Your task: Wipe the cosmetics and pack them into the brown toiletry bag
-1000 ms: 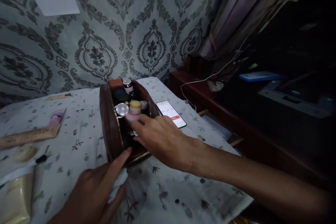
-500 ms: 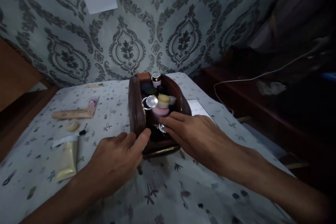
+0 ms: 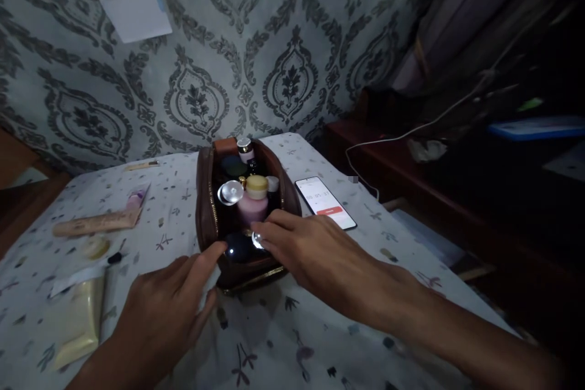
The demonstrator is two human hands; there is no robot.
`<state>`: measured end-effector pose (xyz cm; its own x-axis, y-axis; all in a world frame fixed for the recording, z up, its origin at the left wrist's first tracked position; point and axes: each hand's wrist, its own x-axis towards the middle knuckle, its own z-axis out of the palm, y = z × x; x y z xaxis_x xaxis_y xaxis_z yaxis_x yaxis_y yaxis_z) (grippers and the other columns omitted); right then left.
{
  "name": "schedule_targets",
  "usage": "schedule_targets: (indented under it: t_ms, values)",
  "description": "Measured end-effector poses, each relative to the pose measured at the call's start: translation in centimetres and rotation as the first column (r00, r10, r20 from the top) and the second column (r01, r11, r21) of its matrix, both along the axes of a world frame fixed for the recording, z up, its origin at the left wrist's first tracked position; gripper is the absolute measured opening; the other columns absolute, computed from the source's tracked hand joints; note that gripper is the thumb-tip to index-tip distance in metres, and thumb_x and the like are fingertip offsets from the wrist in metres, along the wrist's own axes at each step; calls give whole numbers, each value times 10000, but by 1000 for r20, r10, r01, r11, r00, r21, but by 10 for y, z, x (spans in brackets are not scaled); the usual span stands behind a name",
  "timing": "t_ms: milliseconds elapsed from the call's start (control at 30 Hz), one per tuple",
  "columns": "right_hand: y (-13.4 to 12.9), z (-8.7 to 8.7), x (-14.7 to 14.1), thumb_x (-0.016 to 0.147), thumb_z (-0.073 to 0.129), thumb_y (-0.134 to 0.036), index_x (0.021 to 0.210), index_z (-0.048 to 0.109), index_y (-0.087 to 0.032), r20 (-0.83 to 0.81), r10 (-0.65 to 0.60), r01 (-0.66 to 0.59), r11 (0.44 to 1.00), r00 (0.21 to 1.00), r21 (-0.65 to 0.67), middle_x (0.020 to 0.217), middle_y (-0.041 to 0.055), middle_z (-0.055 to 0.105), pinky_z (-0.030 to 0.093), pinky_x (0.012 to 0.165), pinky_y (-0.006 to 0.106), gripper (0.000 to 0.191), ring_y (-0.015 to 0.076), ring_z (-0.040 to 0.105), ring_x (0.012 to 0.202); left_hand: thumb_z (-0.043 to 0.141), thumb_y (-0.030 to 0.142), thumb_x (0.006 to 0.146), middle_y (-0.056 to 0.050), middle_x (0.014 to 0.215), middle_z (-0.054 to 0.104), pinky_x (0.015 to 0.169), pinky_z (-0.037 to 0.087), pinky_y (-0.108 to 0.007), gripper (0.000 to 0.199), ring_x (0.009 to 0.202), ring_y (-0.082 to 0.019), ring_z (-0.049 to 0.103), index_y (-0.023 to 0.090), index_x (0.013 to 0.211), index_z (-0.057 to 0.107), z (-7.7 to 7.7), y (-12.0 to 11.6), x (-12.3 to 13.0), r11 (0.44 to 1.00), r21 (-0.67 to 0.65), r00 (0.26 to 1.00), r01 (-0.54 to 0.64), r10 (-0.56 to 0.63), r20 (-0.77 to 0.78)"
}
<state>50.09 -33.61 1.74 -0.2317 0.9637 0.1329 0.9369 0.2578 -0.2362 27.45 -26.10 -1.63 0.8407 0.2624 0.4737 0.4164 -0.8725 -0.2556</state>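
A brown zip bag [image 3: 204,213] stands unzipped on the patterned cloth. Inside it are a pink jar with a yellow lid [image 3: 256,187], a clear round lid [image 3: 231,192], a silver-topped bottle [image 3: 245,146] and dark items. My right hand [image 3: 297,244] reaches over the bag's right rim, its fingers closed on a shiny silver cap [image 3: 258,240]; what lies below the cap is hidden. At the front left corner, my left hand [image 3: 169,298] touches the rim with its index finger, thumb held apart. A pale patch shows between them, unclear what.
Left on the cloth lie a cream tube [image 3: 85,311], a small yellowish lid [image 3: 95,247], a peach tube [image 3: 91,224] and a thin stick [image 3: 141,165]. A phone [image 3: 324,202] with a running timer lies right of the bag. A white cable [image 3: 411,130] trails beyond.
The view has shifted, so the bag sits lower and further left, with more of the phone showing. My left thumb now shows apart from the index finger. My right fingers stay at the silver cap.
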Motion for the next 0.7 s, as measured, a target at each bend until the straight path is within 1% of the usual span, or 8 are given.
schedule_targets:
  t_ms: [167, 333, 433, 500, 600, 700]
  values:
    - [-5, 3, 3, 851, 518, 12, 1091, 612, -170, 3, 8, -8, 1000, 1000, -18, 972, 23, 627, 289, 494, 235, 316, 73, 515, 595, 320, 198, 968, -68, 793, 756, 428, 494, -266, 335, 562, -183, 710, 134, 1256, 478, -1, -1, -2, 1000, -17, 1000, -20, 20, -21]
    - [-6, 4, 2, 764, 511, 72, 1170, 593, -187, 21, -4, 5, 999, 1000, -38, 1016, 28, 645, 286, 489, 230, 488, 82, 547, 606, 331, 189, 959, -86, 883, 757, 437, 512, -274, 372, 653, -204, 732, 143, 1309, 450, -2, -1, -5, 998, -56, 999, -17, 15, -35]
    - [-5, 5, 1, 706, 503, 86, 1221, 577, -189, 42, -17, 19, 998, 999, -58, 1049, 40, 662, 274, 483, 231, 588, 93, 570, 618, 334, 175, 959, -77, 908, 747, 455, 527, -292, 404, 675, -211, 731, 152, 1354, 418, 0, -3, -5, 997, -75, 998, -26, 21, -66]
    - [-4, 5, 0, 676, 495, 92, 1279, 550, -181, 62, -21, 25, 998, 998, -57, 1078, 56, 671, 288, 486, 233, 665, 107, 589, 633, 334, 165, 958, -62, 893, 737, 459, 527, -294, 449, 658, -206, 720, 157, 1404, 378, 1, -4, -6, 995, -94, 996, -23, 15, -90]
    - [-5, 5, -1, 669, 464, 107, 1378, 482, -168, 59, -27, 30, 998, 998, -47, 1128, 86, 678, 379, 530, 230, 760, 136, 644, 702, 337, 147, 954, -29, 836, 713, 455, 511, -278, 548, 601, -191, 687, 180, 1497, 273, 2, -7, -10, 989, -143, 992, -29, 11, -126]
    - [-8, 4, -2, 686, 438, 111, 1409, 452, -161, 12, -26, 27, 998, 1000, -52, 1164, 106, 677, 486, 619, 246, 773, 171, 694, 819, 362, 132, 940, -21, 831, 708, 489, 518, -268, 644, 632, -191, 685, 199, 1549, 165, -1, -13, -17, 981, -195, 991, -17, -9, -135]
